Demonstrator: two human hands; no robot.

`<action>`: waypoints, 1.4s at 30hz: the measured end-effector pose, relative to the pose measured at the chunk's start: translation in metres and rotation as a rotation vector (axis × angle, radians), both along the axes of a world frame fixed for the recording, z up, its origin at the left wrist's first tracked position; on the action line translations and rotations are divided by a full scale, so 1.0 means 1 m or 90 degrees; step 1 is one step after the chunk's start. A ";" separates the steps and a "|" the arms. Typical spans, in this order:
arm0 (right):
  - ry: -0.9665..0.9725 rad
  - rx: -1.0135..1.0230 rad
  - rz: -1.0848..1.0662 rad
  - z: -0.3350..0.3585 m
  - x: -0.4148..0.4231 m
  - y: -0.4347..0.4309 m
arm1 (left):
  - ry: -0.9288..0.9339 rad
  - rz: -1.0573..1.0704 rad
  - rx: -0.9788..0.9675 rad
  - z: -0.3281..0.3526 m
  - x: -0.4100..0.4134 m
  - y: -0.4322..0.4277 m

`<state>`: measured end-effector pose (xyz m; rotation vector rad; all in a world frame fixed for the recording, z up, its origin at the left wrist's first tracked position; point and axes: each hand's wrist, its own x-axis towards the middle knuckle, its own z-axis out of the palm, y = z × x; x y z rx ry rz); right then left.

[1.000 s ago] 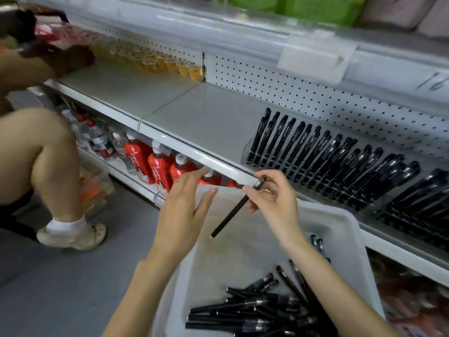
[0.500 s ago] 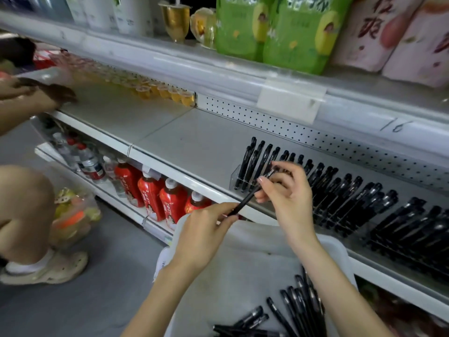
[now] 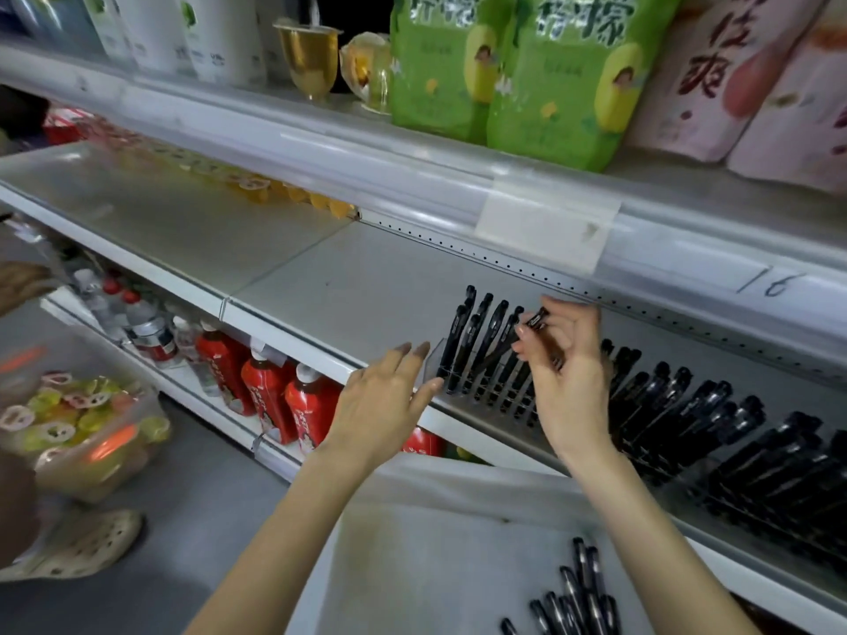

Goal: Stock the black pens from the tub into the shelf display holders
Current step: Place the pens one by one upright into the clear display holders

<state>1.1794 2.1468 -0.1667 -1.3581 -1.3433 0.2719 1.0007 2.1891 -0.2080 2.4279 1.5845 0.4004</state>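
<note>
A shop aisle with grey metal shelves (image 3: 321,277) fills the view, the middle shelf mostly bare on its left part and backed by a strip of pegboard. At the front of that shelf stands a clear plastic holder (image 3: 433,364) with rows of black pens (image 3: 463,341) leaning back in its slots, and more rows of the same pens (image 3: 733,433) run off to the right. The right hand (image 3: 566,373) is raised just over the left end of the holder, its fingers closed on one pen (image 3: 534,320) near the clip end, the pen slanting down among the ones already standing. The left hand (image 3: 380,401) is open and holds nothing, fingers spread, its fingertips just beside the holder's clear left wall. Below both forearms sits a white tub (image 3: 435,543), with a small heap of loose pens (image 3: 573,598) lying in its lower right corner, well apart from either hand. Red bottles (image 3: 266,391) line the shelf below, and green bags (image 3: 518,71) stand on the shelf above.
</note>
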 end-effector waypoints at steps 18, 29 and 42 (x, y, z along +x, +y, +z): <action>-0.240 -0.010 -0.004 -0.006 -0.005 0.022 | -0.041 0.002 -0.018 -0.013 0.002 0.007; -0.338 -0.013 -0.021 -0.003 -0.008 0.021 | -0.057 0.014 -0.009 -0.009 -0.003 -0.002; -0.182 -0.058 -0.009 -0.008 -0.009 -0.025 | -0.176 0.110 -0.047 -0.011 -0.052 -0.085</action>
